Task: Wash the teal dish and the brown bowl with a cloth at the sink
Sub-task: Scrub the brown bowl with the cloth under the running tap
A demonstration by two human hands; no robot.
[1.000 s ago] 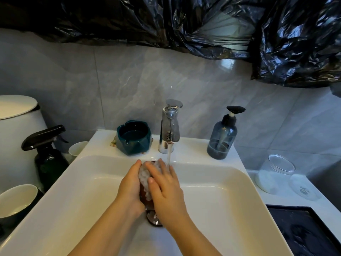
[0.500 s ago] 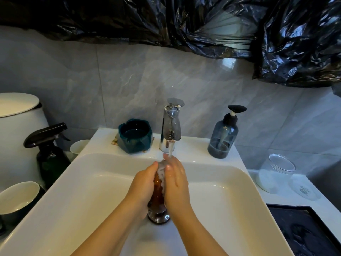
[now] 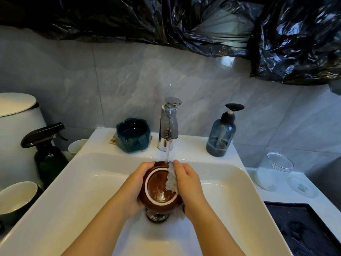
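Scrubbing the brown bowl (image 3: 158, 189) under the tap (image 3: 168, 126), the left hand (image 3: 137, 185) grips it over the sink (image 3: 92, 182), the right hand (image 3: 188, 183) holds the cloth (image 3: 172, 179) to it; the teal dish (image 3: 132, 134) behind likely comes next.

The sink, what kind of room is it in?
Probably a bathroom or small kitchen: a white sink, a running tap, a soap bottle beside it, tiled wall behind.

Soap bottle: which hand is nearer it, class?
Right. The right hand is left of the soap bottle, nearer the camera; the left hand is farther left, past the bowl.
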